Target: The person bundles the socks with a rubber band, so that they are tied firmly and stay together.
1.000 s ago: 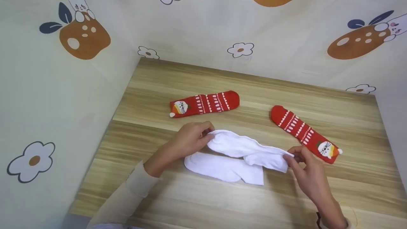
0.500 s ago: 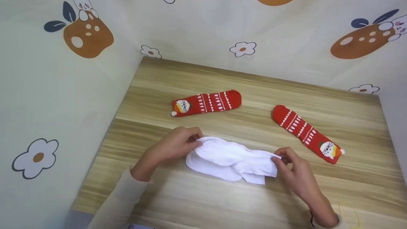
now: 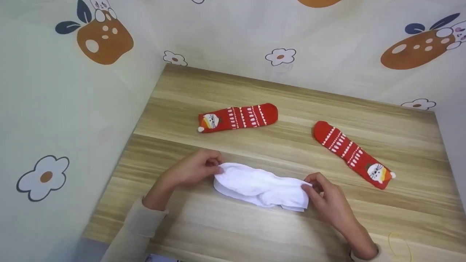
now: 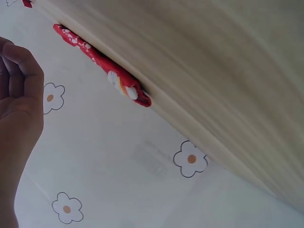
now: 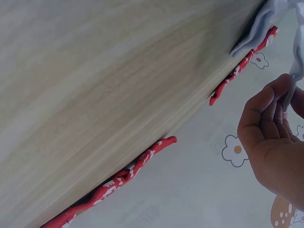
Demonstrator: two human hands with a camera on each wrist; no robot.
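My left hand (image 3: 193,168) pinches the toe end of a white sock (image 3: 251,179) between thumb and fingers. At the sock's cuff, my right hand (image 3: 329,200) pinches the opposite end. Beneath it a second white sock (image 3: 233,194) lies on the table, mostly covered, with its lower edge showing. In the right wrist view the held sock (image 5: 298,57) hangs from the fingertips, above the lower sock (image 5: 256,33). The left wrist view shows only part of the left hand (image 4: 21,95); its fingertips and the white socks are out of frame.
Two red patterned socks with animal faces lie flat farther back, one to the left (image 3: 238,118) and one to the right (image 3: 351,153). A thin yellow loop (image 3: 399,245) lies near the front right of the wooden table (image 3: 204,233). Printed cloth walls (image 3: 218,32) surround the table.
Both hands have moved left and slightly toward the front, carrying the held white sock over the lower one, which it now largely covers. The red socks stay where they were.
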